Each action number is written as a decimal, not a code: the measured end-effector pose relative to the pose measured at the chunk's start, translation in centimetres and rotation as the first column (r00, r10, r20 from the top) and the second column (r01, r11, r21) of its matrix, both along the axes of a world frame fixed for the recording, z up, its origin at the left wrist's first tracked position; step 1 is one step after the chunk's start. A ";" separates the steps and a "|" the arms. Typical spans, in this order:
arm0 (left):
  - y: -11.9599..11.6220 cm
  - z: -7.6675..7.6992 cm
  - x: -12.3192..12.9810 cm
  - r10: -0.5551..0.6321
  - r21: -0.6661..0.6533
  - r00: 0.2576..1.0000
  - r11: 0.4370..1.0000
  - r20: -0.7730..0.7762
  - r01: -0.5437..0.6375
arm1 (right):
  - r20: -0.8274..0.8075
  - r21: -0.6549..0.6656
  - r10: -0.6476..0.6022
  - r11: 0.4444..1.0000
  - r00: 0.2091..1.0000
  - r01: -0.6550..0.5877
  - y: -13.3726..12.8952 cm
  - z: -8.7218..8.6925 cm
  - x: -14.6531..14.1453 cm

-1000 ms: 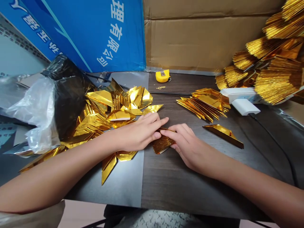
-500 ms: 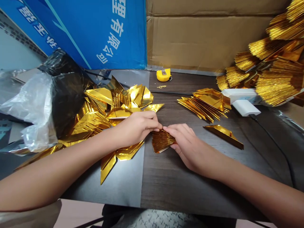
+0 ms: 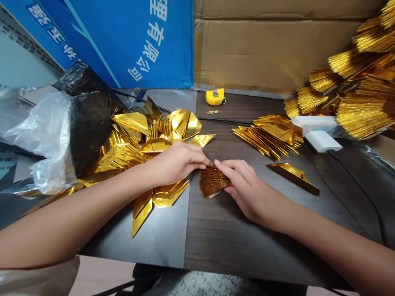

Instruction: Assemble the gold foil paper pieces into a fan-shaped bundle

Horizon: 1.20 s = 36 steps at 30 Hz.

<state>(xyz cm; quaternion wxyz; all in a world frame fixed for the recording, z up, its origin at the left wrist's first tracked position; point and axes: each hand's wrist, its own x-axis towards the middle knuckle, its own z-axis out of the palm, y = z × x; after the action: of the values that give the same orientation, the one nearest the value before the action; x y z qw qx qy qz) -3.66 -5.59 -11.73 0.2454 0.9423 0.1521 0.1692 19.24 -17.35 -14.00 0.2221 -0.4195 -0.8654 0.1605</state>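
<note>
A pleated gold foil fan [image 3: 212,183] lies on the dark wooden table between my two hands. My left hand [image 3: 182,162] is closed, its fingertips pinching the fan's top left edge. On the other side, my right hand [image 3: 247,187] grips the fan's right side, thumb below and fingers along the top. Folded gold foil pieces [image 3: 123,158] are heaped beside and behind my left forearm. Beyond my right hand lies a stack of folded gold strips [image 3: 271,135], with a single folded gold piece [image 3: 294,177] nearer to me.
A yellow tape measure [image 3: 215,97] sits near the cardboard [image 3: 247,49] at the back. Finished-looking gold fans [image 3: 361,111] are piled at the right by a white plug [image 3: 324,141] with a black cable. Black and clear plastic bags [image 3: 89,127] stand at the left.
The whole view has shifted slightly, so things appear a little further right. Both hands keep their hold on the fan, with only slight finger movement.
</note>
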 end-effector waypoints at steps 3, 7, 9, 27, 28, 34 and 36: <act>-0.1 -0.1 0.2 0.011 0.009 1.000 1.000 0.018 -0.011 | 0.006 -0.001 0.002 1.000 1.000 -0.002 -0.1 0.0 0.0; -0.1 -0.1 0.3 0.013 0.003 1.000 1.000 0.021 -0.013 | 0.016 0.002 0.002 1.000 1.000 -0.002 -0.1 -0.2 0.2; -0.1 0.0 0.2 0.007 -0.012 1.000 1.000 0.020 -0.007 | 0.025 0.000 0.002 1.000 1.000 -0.002 -0.1 -0.3 0.2; 0.2 -0.1 -0.1 0.025 0.031 0.996 0.999 -0.088 -0.023 | 0.028 0.004 -0.003 1.000 1.000 0.003 0.1 -0.3 0.1; 0.3 0.0 -0.2 0.020 0.027 0.995 0.999 -0.096 -0.018 | 0.030 -0.003 0.003 1.000 1.000 -0.003 0.1 -0.2 0.1; 0.7 -0.2 -0.4 0.030 0.011 0.993 1.000 -0.117 -0.029 | 0.037 0.021 0.003 1.000 0.999 -0.004 0.2 -0.2 0.1; 0.7 -0.2 -0.4 0.030 0.000 0.992 1.000 -0.126 -0.030 | 0.034 0.024 0.001 1.000 0.999 -0.002 0.2 -0.2 0.1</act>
<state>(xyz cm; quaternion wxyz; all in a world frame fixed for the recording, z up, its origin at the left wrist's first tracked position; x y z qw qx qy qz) -4.02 -4.85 -11.94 0.2337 0.9485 0.1814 0.1130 19.30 -17.16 -14.15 0.2123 -0.4188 -0.8712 0.1429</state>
